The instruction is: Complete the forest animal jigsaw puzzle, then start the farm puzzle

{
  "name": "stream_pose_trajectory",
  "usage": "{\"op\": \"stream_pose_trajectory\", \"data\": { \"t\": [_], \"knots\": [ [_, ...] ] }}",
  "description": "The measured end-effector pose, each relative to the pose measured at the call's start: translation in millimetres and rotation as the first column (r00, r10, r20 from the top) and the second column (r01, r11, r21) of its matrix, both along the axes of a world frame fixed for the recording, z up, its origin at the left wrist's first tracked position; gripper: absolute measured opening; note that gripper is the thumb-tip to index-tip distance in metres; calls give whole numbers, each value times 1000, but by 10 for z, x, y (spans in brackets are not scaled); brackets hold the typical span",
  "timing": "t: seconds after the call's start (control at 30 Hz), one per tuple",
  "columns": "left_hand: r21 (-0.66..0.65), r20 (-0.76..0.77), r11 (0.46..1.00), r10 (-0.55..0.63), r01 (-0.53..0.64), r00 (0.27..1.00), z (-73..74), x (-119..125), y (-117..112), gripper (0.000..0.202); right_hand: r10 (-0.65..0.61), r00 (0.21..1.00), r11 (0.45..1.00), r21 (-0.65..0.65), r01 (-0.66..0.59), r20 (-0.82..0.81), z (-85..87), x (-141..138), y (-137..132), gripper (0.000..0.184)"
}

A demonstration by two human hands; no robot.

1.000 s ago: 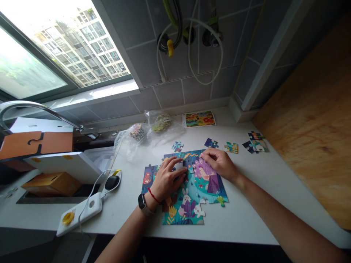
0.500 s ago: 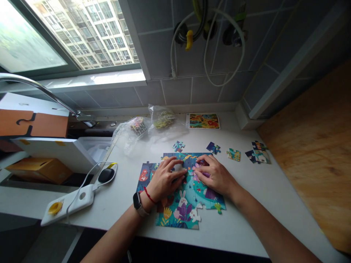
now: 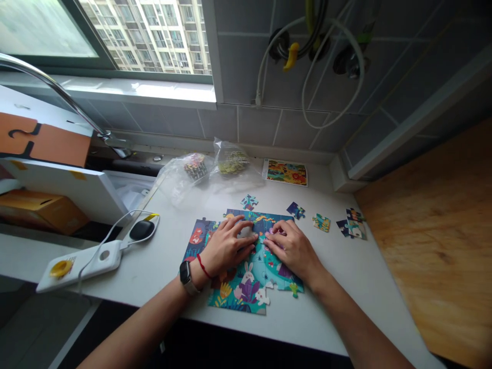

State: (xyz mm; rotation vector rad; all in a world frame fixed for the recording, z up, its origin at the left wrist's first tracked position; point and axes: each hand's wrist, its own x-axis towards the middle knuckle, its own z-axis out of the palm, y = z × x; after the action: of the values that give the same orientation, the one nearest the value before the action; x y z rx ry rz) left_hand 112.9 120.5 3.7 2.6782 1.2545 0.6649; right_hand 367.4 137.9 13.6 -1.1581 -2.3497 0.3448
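Observation:
A partly joined colourful jigsaw puzzle (image 3: 246, 289) lies flat on the white counter (image 3: 338, 287) in front of me. My left hand (image 3: 226, 246) rests on its upper middle, fingers stretched flat and pressing the pieces. My right hand (image 3: 290, 248) lies beside it on the puzzle's right half, fingers flat and pointing left, fingertips almost meeting the left hand's. Neither hand holds a piece. Loose pieces lie beyond the puzzle: one teal piece (image 3: 249, 201), one dark blue piece (image 3: 295, 209), one green piece (image 3: 321, 222) and a small cluster (image 3: 352, 228) at the right.
Two clear bags of pieces (image 3: 209, 166) and a picture card (image 3: 286, 172) sit by the tiled wall. At left are a white device with a yellow button (image 3: 82, 261), a black mouse-like object (image 3: 141, 230), boxes (image 3: 42, 148) and a tap (image 3: 65, 95). A wooden board (image 3: 442, 225) borders the right.
My right hand slid left across the puzzle toward my left hand, and its fingers flattened onto the pieces. The view shifted, so the counter sits a little further left in the frame.

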Motion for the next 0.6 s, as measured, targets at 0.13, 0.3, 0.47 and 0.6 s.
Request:
{"op": "stream_pose_trajectory", "data": {
  "t": [0.13,0.3,0.47,0.6],
  "knots": [
    [-19,-46,999,-38,37,998,-1,-40,-1,30,-52,997,998,-23,51,-53,-34,-13,3,8],
    [-45,11,996,-81,81,997,-16,-89,24,31,-70,986,996,-64,61,-149,-76,-25,30,10],
    [-120,266,987,-73,108,961,60,-142,89,24,-164,902,974,-210,85,-399,-107,22,98,25],
    [-144,401,983,-50,117,915,93,-191,120,27,-334,771,932,-311,185,-542,-136,85,173,39]
  ]
}}
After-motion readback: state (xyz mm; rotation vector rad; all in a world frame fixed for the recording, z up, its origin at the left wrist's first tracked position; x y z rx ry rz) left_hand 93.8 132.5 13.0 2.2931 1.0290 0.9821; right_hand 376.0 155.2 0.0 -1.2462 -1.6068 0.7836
